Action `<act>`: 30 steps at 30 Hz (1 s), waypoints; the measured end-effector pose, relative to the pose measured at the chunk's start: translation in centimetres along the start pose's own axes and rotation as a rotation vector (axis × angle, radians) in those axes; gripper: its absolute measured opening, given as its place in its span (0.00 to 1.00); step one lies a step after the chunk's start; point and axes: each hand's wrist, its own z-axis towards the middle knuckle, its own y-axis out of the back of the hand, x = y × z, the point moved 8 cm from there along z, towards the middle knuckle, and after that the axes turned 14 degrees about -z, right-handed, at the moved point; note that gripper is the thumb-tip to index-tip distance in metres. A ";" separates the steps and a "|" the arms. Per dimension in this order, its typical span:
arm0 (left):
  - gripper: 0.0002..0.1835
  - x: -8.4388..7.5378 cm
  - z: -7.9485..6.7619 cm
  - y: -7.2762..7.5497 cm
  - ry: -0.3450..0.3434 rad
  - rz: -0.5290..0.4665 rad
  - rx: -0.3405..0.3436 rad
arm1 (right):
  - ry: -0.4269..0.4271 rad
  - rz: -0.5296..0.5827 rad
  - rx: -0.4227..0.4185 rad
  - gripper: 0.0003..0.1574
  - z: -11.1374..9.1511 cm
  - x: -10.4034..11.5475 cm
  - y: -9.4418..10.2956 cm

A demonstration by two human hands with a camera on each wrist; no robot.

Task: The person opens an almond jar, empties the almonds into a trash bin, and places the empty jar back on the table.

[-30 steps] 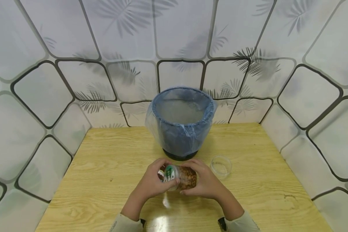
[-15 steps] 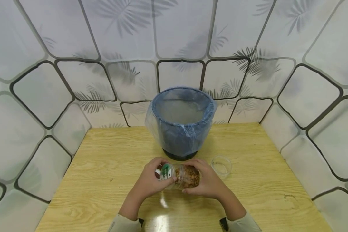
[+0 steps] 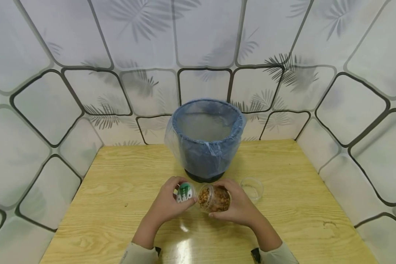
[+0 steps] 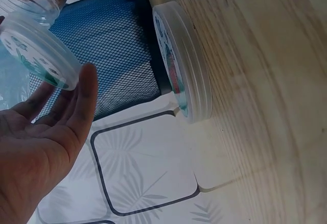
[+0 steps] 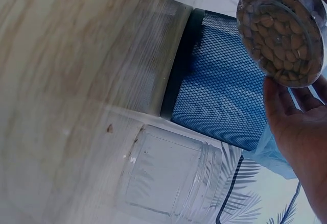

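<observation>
My left hand [image 3: 167, 201] pinches a translucent screw lid [image 3: 184, 192] with a green and white label between thumb and fingers. Tilted toward that lid, mouth to the left, is a clear jar of almonds [image 3: 219, 199], gripped round its side by my right hand [image 3: 235, 203]. Lid and jar mouth stand slightly apart. The right wrist view looks at the jar's base, with almonds [image 5: 278, 35] packed behind it. A second lid [image 4: 186, 66] lies on the table below my left hand, mostly hidden by that hand in the head view.
Just behind my hands stands a mesh bin [image 3: 206, 157] lined with a blue plastic bag. An uncapped clear jar [image 3: 252, 189] stands right of my right hand on the wooden table [image 3: 125, 220]. Patterned wall covering [image 3: 204, 86] closes in the back and sides.
The lid has come off the almond jar. My left hand has moved left with it, while my right hand has shifted slightly right and turned the jar's mouth into view.
</observation>
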 end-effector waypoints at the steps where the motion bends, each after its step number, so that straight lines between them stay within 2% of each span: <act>1: 0.30 0.1 0.0 0.0 0.006 -0.001 -0.006 | -0.002 0.003 0.001 0.51 0.0 0.0 0.0; 12: 0.35 0.8 0.1 0.5 0.029 0.043 -0.031 | -0.019 -0.007 0.001 0.52 -0.1 -0.2 0.0; 19: 0.38 0.5 0.4 1.1 0.027 0.137 -0.045 | -0.018 -0.021 -0.001 0.52 -0.1 -0.1 0.1; 24: 0.39 0.8 0.5 1.4 0.061 0.154 -0.028 | -0.011 -0.013 -0.001 0.52 -0.1 0.0 0.1; 30: 0.40 1.2 0.7 1.8 0.061 0.180 -0.021 | -0.013 -0.014 0.007 0.52 -0.1 0.0 0.0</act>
